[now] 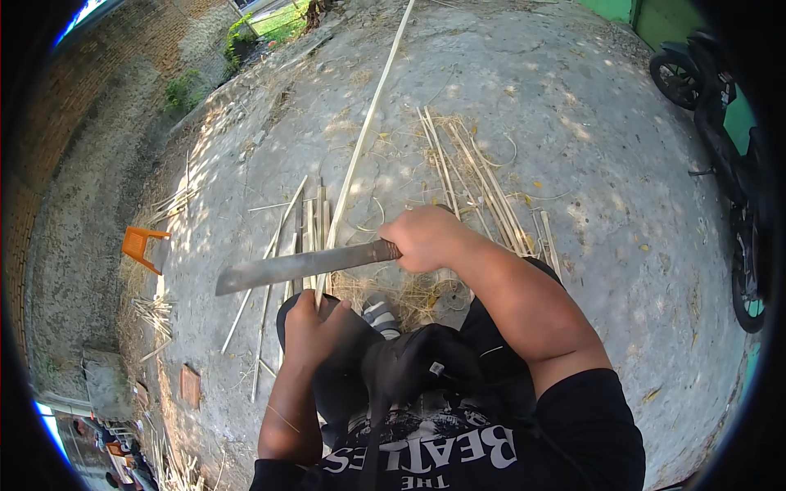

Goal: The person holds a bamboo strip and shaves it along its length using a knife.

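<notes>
My right hand (427, 237) is closed around the handle of a machete (299, 268). Its broad grey blade points left and crosses over a long pale bamboo strip (366, 135); whether blade and strip touch, I cannot tell. The near end of that strip is in my left hand (313, 329), whose fingers are closed on it beside my left knee. From there the strip runs far forward over the ground. Several cut strips (309, 221) lie just beyond the left hand, and another bundle of strips (490, 192) lies beyond the right hand.
Thin shavings (417, 296) litter the concrete around my sandalled foot (380, 316). An orange plastic stool (146, 247) stands at left near a brick wall (78, 106). A motorcycle (733, 164) is parked at right. A brick (190, 385) lies at lower left.
</notes>
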The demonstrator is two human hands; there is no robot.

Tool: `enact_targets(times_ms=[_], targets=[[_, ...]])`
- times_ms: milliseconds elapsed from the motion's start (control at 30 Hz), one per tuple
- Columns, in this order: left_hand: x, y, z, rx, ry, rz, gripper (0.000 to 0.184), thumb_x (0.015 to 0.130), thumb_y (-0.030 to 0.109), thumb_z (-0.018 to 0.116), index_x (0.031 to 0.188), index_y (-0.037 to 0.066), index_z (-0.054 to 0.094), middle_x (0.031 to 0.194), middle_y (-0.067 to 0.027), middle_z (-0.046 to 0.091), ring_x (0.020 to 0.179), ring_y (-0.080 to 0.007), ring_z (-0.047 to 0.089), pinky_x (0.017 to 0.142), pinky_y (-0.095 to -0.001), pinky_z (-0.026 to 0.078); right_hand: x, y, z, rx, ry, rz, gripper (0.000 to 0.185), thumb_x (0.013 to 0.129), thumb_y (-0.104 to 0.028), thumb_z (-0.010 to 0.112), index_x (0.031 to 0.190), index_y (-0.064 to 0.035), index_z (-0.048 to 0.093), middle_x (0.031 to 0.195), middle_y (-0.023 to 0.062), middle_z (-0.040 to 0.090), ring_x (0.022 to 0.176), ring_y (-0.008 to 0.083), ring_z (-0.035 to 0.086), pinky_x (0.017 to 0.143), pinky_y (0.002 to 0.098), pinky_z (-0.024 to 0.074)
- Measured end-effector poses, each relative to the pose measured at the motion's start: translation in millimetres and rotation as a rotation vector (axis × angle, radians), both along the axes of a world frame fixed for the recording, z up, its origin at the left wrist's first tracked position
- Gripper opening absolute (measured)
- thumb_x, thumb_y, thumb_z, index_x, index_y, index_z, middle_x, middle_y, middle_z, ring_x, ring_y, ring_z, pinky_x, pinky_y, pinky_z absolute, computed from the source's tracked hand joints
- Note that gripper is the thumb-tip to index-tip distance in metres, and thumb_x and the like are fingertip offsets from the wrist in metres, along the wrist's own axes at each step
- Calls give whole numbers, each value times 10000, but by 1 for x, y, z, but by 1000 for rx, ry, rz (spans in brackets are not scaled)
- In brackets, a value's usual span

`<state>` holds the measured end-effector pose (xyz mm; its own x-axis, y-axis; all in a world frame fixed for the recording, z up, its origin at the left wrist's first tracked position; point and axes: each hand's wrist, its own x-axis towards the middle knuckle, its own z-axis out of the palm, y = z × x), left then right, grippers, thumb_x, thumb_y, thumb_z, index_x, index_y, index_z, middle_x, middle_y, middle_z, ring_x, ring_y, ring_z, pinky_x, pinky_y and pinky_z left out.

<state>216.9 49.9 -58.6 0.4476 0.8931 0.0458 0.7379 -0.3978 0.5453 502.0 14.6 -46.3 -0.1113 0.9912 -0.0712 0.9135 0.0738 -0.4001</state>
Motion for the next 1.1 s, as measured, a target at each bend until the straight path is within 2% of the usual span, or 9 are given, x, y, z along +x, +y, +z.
enact_targets(times_ms=[333,367,533,633,700,767,933,1033,1100], targets=[[37,17,-8,-72,-11,-61,469,873,366,843,884,-16,571,731,-143,640,645,-252,626,612,-402,494,39,-19,-13,24,-11,-252,194,768,-196,721,944,-118,700,858,142,719,891,383,718,766,520,555],[43,17,-3,-164,33,-27,475,841,359,854,903,-35,597,763,-175,675,661,-307,670,641,-415,525,32,-24,-16,38,-13,-227,196,769,-198,725,946,-117,699,852,141,718,882,384,718,764,519,555],[51,26,-14,-159,12,-175,499,865,393,826,940,-45,600,803,-223,681,720,-396,686,700,-461,539,36,-28,-24,146,-78,-180,215,768,-210,746,950,-106,693,821,136,713,847,391,718,750,521,554],[43,23,-18,-158,62,-189,485,873,385,823,949,-36,595,807,-220,685,736,-401,689,703,-472,530,92,-19,-31,93,108,-581,209,784,-205,739,944,-83,682,828,170,718,813,389,716,715,503,537],[37,24,-20,-165,74,-192,454,880,352,824,968,-29,593,816,-197,691,734,-361,694,677,-465,516,108,-16,-36,94,225,-696,207,790,-202,730,944,-72,680,835,168,721,806,389,712,716,496,534],[36,24,-14,-162,142,-188,443,884,347,817,969,-27,595,841,-220,703,786,-404,703,705,-489,521,108,-16,-35,0,360,-766,219,790,-203,730,953,-65,683,832,154,716,814,387,707,731,493,537],[27,24,-15,-102,64,-173,417,883,333,808,971,-21,605,836,-239,703,824,-456,694,739,-504,529,32,-9,-31,37,22,-195,193,765,-174,697,928,-75,668,803,170,692,796,414,687,703,508,514],[17,25,-25,-37,-52,-184,400,879,321,806,961,-19,610,824,-236,701,820,-446,698,738,-501,531,10,-6,-27,23,-137,-26,160,783,-195,676,924,-119,687,858,153,724,868,392,713,745,514,547],[12,22,-19,-45,32,-156,396,875,319,805,953,-19,612,824,-231,702,815,-436,702,733,-500,531,38,-1,-41,-36,15,-121,160,778,-196,681,924,-132,687,862,149,724,878,390,713,752,515,551]])
